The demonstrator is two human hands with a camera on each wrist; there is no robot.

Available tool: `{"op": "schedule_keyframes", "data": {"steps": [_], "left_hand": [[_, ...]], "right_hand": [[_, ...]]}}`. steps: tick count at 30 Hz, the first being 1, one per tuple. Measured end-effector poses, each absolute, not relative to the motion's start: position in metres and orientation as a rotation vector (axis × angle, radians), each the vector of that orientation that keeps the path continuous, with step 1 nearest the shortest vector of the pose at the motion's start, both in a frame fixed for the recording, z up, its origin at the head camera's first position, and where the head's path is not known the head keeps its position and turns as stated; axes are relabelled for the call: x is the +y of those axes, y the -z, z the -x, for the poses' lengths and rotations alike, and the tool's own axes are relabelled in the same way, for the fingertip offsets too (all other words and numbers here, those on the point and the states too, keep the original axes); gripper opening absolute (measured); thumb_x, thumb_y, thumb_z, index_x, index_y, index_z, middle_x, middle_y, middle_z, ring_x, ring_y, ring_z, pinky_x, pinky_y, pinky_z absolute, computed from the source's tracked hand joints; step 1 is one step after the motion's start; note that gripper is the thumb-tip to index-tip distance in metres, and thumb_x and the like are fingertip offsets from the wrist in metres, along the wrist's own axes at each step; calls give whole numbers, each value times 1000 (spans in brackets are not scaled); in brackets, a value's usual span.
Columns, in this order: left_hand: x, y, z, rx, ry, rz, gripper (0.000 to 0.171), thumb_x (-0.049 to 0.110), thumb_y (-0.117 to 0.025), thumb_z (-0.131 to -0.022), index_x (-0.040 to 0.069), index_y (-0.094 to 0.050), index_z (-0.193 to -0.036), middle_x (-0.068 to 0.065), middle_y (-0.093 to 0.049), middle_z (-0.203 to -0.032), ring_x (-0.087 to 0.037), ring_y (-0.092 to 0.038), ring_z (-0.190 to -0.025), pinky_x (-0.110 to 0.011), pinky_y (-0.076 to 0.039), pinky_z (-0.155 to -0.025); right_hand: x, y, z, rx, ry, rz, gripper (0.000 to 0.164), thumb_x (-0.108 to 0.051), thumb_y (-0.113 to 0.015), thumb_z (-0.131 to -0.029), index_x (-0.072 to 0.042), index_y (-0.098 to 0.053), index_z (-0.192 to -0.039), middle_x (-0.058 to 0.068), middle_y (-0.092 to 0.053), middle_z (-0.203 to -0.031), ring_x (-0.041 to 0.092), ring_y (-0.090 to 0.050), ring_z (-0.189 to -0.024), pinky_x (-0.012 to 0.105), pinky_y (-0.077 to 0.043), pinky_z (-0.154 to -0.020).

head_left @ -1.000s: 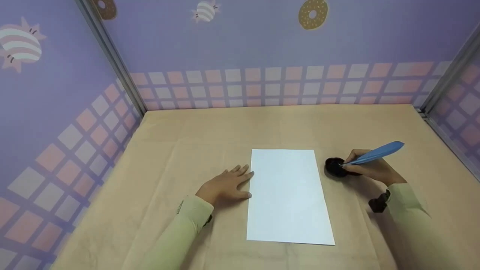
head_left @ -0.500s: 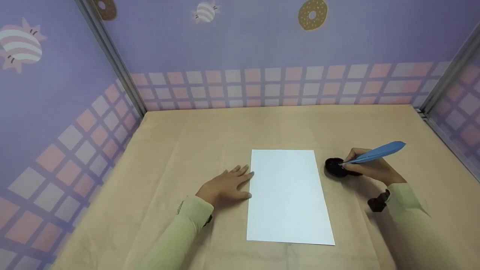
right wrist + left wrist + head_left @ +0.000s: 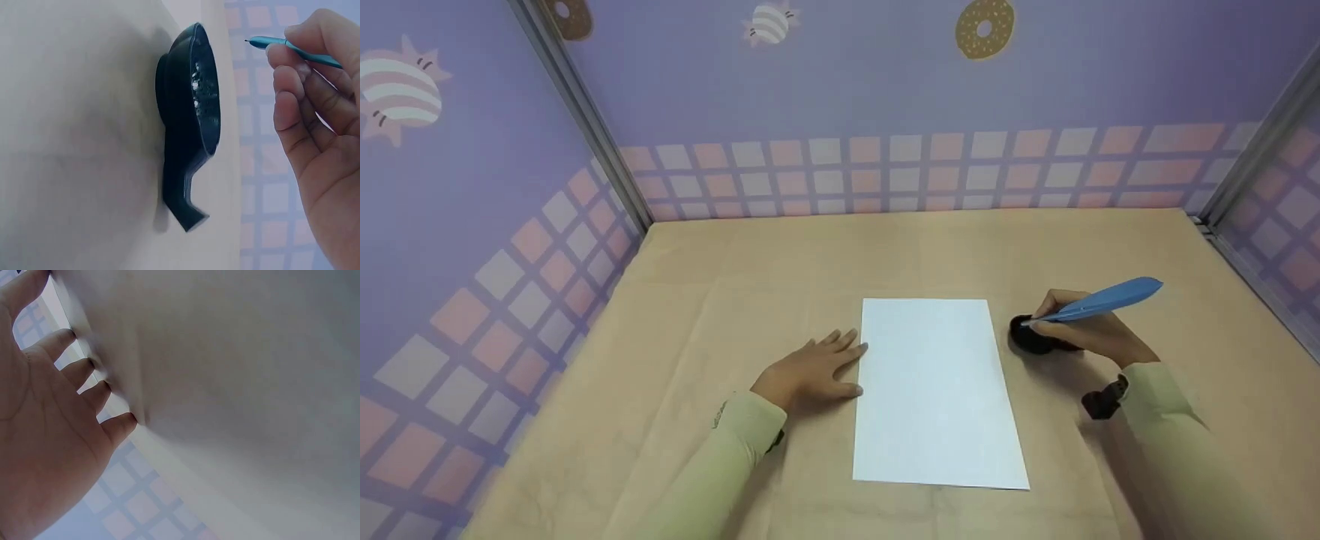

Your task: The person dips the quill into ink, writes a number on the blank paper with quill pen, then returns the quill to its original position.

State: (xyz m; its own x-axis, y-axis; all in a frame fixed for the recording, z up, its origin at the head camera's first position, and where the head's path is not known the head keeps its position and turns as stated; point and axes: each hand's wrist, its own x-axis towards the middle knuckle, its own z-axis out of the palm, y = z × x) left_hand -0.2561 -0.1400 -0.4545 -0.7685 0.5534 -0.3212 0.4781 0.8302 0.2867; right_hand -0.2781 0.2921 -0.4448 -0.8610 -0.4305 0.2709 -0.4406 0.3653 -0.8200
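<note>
Feather-topped slim blue pen (image 3: 1110,298): pinched between thumb and first finger of the bare right hand (image 3: 1099,337); plume slants between 2 and 3 o'clock.
Pointed nib (image 3: 246,40): raised above the glossy black shallow dish (image 3: 177,118), not touching the rim. Whether it is wet, too small to tell. If loaded, a jerk or too full a tip could shed a drop.
Dish: at 2 o'clock from the middle of the plain white rectangular paper sheet (image 3: 934,397), just off its edge. Glints inside; liquid seems likely, depth hidden.
Stubby bent black handle (image 3: 183,202): points between 3 and 4 o'clock, under the right hand. Main worry: a dropping palm catches it, swivels or tips the dish, stains the beige cloth (image 3: 735,322).
Bare left hand (image 3: 810,373): 9 o'clock side of the sheet, fingers spread, thumb and first fingertip touching the edge. Pressure cannot be judged.
Sheet: flat, steadied along one edge at most. A dragging nib could skew it, the 3 o'clock side being free.
Black wrist device (image 3: 1105,402): between 4 and 5 o'clock from the dish; might scuff the sheet on a low sweep toward 9 o'clock.
</note>
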Motion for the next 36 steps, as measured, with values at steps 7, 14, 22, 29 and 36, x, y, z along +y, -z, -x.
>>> {"op": "schedule_keyframes", "data": {"steps": [7,14,22,29,36], "left_hand": [[-140,455,257,2614,-268,-779,75,54,-51,-93,25,-20,-155,1,-6,-163,-24,-4,-151,-50,-8,-122],[-141,454,258,2615,-283,-785,75,53,-51,-93,24,-21,-155,0,-8,-163,-25,-5,-151,-51,-9,-122],[-141,453,257,2606,-267,-766,75,55,-50,-93,26,-19,-155,1,-5,-163,-24,-4,-151,-51,-8,-122],[-140,453,256,2596,-279,-766,75,55,-51,-93,27,-19,-155,1,-5,-163,-24,-3,-151,-50,-7,-122],[-140,453,256,2597,-294,-781,75,53,-51,-93,25,-20,-155,0,-6,-163,-25,-4,-151,-51,-8,-122]], "right_hand": [[286,443,280,-2581,-1560,-840,7,-3,-67,-88,4,-64,-89,11,-65,-79,7,-56,-63,22,-47,-58],[280,444,281,-2530,-1589,-865,3,2,-67,-86,2,-65,-87,14,-66,-81,9,-60,-68,20,-49,-63],[278,447,284,-2519,-1664,-887,4,3,-65,-87,5,-63,-89,15,-65,-80,12,-58,-66,22,-48,-62],[274,446,283,-2520,-1665,-914,7,-1,-65,-88,5,-63,-88,9,-62,-77,8,-50,-61,24,-43,-58],[265,444,284,-2529,-1651,-910,8,-6,-65,-90,1,-64,-88,12,-62,-78,9,-49,-62,25,-43,-60]]}}
